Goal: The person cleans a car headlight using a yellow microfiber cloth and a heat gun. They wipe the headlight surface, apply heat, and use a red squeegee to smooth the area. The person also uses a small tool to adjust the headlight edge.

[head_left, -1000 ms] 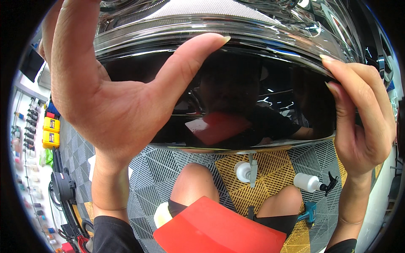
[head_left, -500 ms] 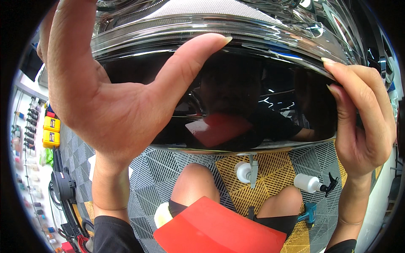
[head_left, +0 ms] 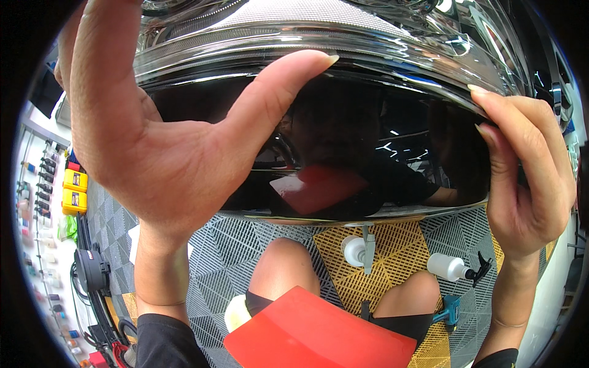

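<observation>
A wide glossy black panel (head_left: 368, 141) spans the view under a clear ribbed lens (head_left: 288, 40) that looks like a vehicle headlight. My left hand (head_left: 165, 147) is open before the panel's left part, fingers stretched up and cut off by the frame. Its thumb reaches right, the tip at the seam between lens and panel. On the right, my right hand (head_left: 531, 178) curls around the panel's end corner, index fingertip on the upper edge and thumb just below it. A red sheet or panel (head_left: 325, 331) lies over my lap and mirrors in the black surface.
A white spray bottle (head_left: 451, 268) lies on the grey and yellow grid floor, beside another bottle (head_left: 354, 250). A teal tool (head_left: 451, 311) lies near my knee. Yellow boxes (head_left: 75, 191), a black reel (head_left: 92, 270) and a shelf of bottles (head_left: 46, 184) line the left.
Very little differs. My left thumb has shifted slightly, its tip still at the seam; my right hand keeps its place.
</observation>
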`<state>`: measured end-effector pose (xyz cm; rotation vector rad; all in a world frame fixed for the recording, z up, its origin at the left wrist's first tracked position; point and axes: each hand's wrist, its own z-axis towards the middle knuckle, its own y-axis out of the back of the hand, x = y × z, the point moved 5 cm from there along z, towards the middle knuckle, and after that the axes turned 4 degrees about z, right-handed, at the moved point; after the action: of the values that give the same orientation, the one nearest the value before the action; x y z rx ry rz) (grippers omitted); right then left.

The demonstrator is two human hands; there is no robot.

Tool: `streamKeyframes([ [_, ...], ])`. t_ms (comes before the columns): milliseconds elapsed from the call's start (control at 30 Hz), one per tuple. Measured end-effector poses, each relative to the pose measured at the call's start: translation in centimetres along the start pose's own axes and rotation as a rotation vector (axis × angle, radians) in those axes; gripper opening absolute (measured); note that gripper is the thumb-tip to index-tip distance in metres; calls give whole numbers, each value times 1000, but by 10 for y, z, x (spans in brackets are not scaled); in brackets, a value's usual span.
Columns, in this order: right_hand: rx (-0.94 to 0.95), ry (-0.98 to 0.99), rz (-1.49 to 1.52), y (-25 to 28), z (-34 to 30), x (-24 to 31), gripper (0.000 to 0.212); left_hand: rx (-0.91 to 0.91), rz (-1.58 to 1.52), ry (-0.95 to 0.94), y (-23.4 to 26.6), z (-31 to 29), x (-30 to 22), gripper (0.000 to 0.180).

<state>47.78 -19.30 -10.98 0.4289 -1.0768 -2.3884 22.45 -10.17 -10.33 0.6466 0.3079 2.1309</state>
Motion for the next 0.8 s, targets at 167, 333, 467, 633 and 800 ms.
streamKeyframes([
  [167,12,-16,10,5,1,0,29,-15,-16,7,-3,1,1,58],
  [333,6,-7,20,3,-1,-1,30,-8,-10,9,-2,0,1,57],
  [467,11,-10,14,3,-1,-1,30,-10,-11,12,-2,-2,2,57],
  [633,4,-23,16,4,-2,0,29,-33,-8,23,1,-2,4,57],
  [800,-13,-16,37,1,0,2,29,-79,9,70,12,-3,15,57],
])
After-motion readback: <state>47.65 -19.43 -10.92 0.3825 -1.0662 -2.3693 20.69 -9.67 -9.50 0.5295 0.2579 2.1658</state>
